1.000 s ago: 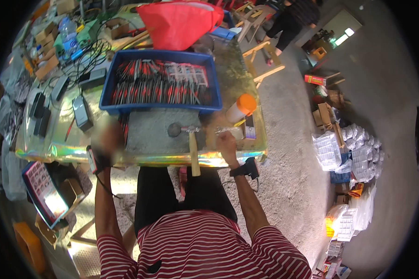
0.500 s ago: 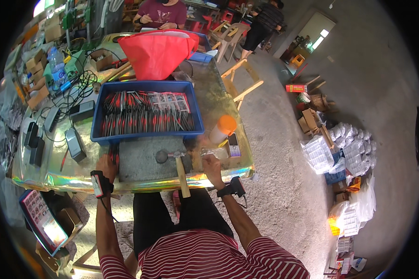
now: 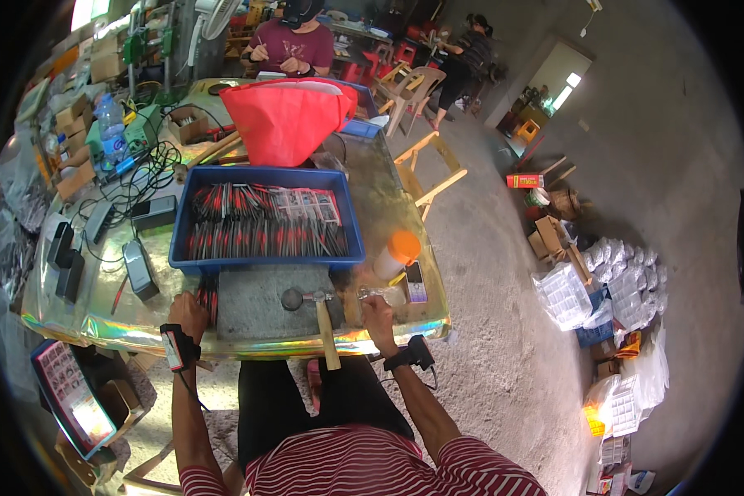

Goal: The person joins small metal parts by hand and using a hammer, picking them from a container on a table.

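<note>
Right, my right hand (image 3: 379, 312) pinches a small clear piece on the tabletop (image 3: 107, 326); my left hand (image 3: 188, 312) rests curled beside the stone slab (image 3: 260, 302). Hammer (image 3: 322, 318) between them looks head-heavy, best gripped low on the handle.

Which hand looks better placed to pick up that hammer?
Probably the right hand: it rests just beside the hammer and its wooden handle. The left hand sits farther off, across the grey slab.
</note>
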Tool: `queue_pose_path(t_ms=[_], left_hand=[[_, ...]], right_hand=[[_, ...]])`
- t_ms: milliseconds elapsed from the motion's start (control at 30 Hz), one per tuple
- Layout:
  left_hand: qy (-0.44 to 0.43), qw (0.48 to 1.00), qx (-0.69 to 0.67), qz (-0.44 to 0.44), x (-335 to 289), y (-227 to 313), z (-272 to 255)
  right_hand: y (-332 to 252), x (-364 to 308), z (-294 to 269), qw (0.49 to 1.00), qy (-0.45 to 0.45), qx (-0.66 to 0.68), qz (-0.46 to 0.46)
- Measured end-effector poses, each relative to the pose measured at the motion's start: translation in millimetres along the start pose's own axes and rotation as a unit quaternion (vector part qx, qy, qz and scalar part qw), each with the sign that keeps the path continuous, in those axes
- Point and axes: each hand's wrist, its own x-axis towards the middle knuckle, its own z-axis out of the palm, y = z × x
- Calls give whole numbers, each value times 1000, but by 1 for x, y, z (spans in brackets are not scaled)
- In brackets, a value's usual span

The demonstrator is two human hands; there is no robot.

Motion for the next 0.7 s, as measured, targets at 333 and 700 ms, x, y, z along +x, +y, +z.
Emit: queue_pose_path(t_ms=[333,700], left_hand=[[49,995,-85,-32,-13,-20,0],[-63,776,-587,-223,-12,15,-45]], right_hand=[[-19,-3,1,1000,-11,10,16],[-27,8,7,998,-7,62,28]])
